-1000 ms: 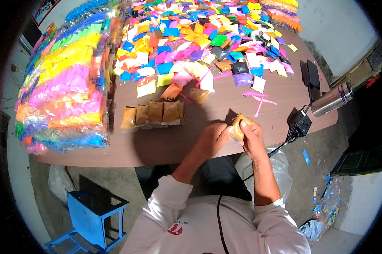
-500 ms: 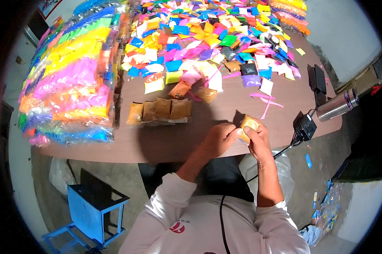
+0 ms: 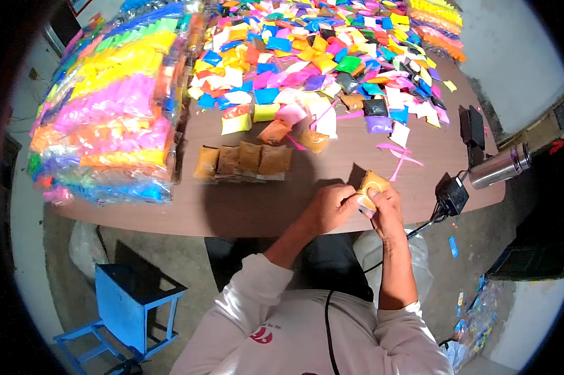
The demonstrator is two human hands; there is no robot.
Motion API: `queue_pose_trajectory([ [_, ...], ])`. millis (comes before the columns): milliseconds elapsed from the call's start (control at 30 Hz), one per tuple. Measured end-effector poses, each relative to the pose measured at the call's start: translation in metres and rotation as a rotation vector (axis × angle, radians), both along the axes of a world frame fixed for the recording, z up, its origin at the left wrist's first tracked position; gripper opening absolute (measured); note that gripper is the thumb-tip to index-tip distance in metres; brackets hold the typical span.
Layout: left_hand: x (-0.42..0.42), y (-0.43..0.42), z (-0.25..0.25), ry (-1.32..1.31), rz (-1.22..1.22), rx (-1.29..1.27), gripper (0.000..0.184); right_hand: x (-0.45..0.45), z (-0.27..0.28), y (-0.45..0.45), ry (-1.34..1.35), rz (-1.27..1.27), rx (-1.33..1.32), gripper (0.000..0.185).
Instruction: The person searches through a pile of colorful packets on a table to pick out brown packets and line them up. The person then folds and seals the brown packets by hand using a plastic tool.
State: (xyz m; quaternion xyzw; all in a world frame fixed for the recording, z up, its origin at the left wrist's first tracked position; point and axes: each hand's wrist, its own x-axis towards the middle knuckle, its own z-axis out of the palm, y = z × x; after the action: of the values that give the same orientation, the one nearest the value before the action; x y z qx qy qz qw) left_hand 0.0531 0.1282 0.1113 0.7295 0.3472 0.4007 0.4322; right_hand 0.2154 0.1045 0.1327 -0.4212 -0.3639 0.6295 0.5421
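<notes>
Between my hands, above the table's front edge, is a small yellow-brown packet. My right hand grips it with the thumb pressed on its face. My left hand is closed, its thumb and finger pinched at the packet's lower left edge. To the left, several similar brown packets stand in a row on the table. Behind them lie an orange packet and another brown packet.
Bagged colored packets are stacked at the left. A large heap of loose packets covers the back. Pink strips, a black adapter and a steel flask are at the right. A blue stool stands below left.
The view has shifted, so the table's contents appear further right. Both hands stay on the packet, with only slight changes in finger position.
</notes>
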Motion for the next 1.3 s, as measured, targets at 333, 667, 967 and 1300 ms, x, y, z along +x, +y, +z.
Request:
queue_pose_trajectory([
  [333,0.002,-0.001,0.002,-0.024,0.016,-0.018,0.024,0.008,-0.007,-0.001,0.139,0.042,0.091,0.036],
  [667,0.004,-0.001,0.009,0.043,0.005,0.000,0.025,0.009,-0.002,0.000,0.221,0.050,0.131,0.046],
  [967,0.003,-0.004,0.007,-0.173,-0.057,-0.211,0.043,0.007,-0.009,0.001,0.285,0.029,0.146,0.016],
  [1300,-0.003,-0.012,0.003,0.113,0.047,-0.041,0.034,-0.004,0.003,-0.005,-0.232,0.010,0.004,0.024],
])
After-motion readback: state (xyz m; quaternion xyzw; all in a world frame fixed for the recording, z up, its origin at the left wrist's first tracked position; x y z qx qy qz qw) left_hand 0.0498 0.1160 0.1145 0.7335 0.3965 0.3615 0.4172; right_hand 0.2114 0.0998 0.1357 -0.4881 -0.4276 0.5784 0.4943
